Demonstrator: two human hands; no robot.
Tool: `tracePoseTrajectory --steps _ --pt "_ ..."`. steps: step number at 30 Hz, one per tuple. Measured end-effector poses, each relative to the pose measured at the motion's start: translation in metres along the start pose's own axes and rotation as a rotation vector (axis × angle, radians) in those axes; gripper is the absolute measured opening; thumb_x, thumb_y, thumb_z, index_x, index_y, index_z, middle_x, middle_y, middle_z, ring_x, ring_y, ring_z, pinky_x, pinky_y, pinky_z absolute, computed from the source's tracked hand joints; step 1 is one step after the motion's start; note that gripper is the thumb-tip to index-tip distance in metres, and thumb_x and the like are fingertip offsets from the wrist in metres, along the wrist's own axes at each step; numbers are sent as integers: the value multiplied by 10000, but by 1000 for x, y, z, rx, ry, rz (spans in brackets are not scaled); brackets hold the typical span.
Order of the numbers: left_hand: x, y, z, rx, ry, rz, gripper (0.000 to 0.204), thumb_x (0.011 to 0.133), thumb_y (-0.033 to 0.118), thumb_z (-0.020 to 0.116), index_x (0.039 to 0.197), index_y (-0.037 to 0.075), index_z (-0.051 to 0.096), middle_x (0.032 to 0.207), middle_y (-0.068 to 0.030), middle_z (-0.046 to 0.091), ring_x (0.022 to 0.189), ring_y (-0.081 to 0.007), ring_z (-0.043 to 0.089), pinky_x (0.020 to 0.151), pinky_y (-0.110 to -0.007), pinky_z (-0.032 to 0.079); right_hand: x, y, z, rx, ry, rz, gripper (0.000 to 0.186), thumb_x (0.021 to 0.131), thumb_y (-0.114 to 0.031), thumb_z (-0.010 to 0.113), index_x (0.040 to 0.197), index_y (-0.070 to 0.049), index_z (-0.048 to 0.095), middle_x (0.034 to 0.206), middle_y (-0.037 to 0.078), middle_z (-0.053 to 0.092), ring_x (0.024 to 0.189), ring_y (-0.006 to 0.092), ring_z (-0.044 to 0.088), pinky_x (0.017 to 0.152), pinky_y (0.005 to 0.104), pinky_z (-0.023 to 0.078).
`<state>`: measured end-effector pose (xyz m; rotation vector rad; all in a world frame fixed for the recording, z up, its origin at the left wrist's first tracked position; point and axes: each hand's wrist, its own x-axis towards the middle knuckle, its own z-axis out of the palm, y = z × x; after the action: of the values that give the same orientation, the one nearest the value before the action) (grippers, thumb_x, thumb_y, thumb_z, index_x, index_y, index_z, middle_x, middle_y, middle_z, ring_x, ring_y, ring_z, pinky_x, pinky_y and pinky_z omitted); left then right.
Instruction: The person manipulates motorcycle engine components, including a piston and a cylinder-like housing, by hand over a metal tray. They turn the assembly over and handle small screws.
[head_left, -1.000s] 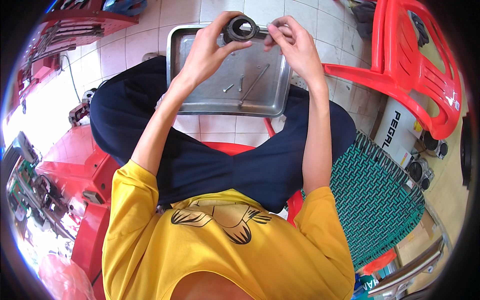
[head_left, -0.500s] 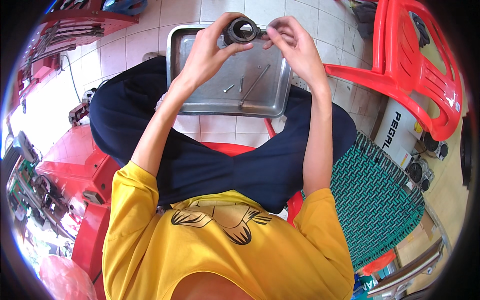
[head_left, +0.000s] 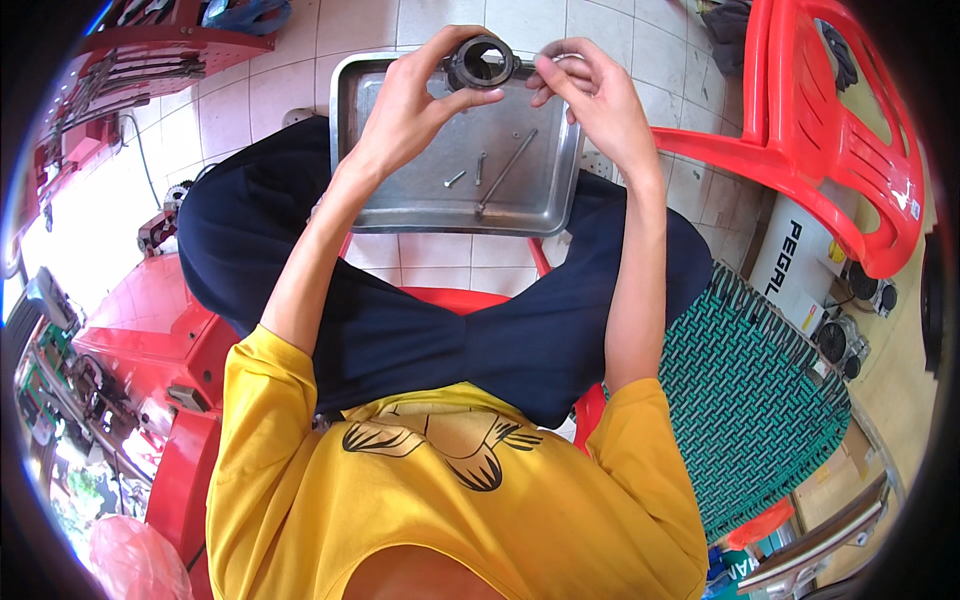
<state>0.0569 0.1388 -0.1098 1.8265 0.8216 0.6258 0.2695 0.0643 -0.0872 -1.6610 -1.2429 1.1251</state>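
Observation:
My left hand (head_left: 420, 105) grips a dark round metal sleeve (head_left: 463, 73) with a hollow middle, held over the far part of a steel tray (head_left: 400, 200). My right hand (head_left: 590, 100) is beside the sleeve's right side, thumb and forefinger closed at a small fitting or piece there; what they hold is too small and blurred to name. In the tray lie a short bolt (head_left: 456, 178), another short bolt (head_left: 480, 169), a long thin bolt (head_left: 508, 170) and a small nut (head_left: 516, 134).
A red plastic chair (head_left: 800, 150) stands at the right, above a green woven seat (head_left: 750, 400) and a white cylinder (head_left: 787, 265). Red tool racks (head_left: 170, 50), red machinery (head_left: 150, 330) and a pink plastic bag (head_left: 135, 555) are at the left. Tiled floor (head_left: 350, 25) surrounds the tray.
My hands and the sleeve have shifted very slightly, with small movements of my right fingers at the sleeve's side. The tray has moved a little toward me.

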Motion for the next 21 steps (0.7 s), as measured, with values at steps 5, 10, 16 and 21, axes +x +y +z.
tracePoseTrajectory --steps 5,10,16,21 --pt "0 -1 1 15 4 61 588 778 217 841 1298 74 606 1190 -100 695 1144 -243 642 1053 -386 448 2 -5 -5 -27 -79 175 478 1019 -448 575 1116 16 644 768 98 735 695 164 728 595 266 489" --pt "1 -4 -1 39 26 139 564 769 200 836 1263 52 608 1166 -124 702 1096 -282 670 980 -397 492 1 -4 -8 6 -129 149 483 1020 -453 571 1111 17 641 756 106 729 674 156 723 572 261 487" --pt "1 0 -4 -44 11 17 572 793 165 829 1310 69 604 1197 -72 681 1151 -195 625 1066 -363 436 0 -3 0 32 -105 104 458 1022 -432 576 1078 18 638 740 106 708 596 146 681 573 268 496" --pt "1 -4 -4 -21 55 70 562 775 190 835 1274 62 609 1182 -115 695 1128 -260 659 1004 -372 478 0 -12 1 33 -95 112 429 1031 -409 565 1126 7 609 765 106 700 561 150 656 604 282 492"
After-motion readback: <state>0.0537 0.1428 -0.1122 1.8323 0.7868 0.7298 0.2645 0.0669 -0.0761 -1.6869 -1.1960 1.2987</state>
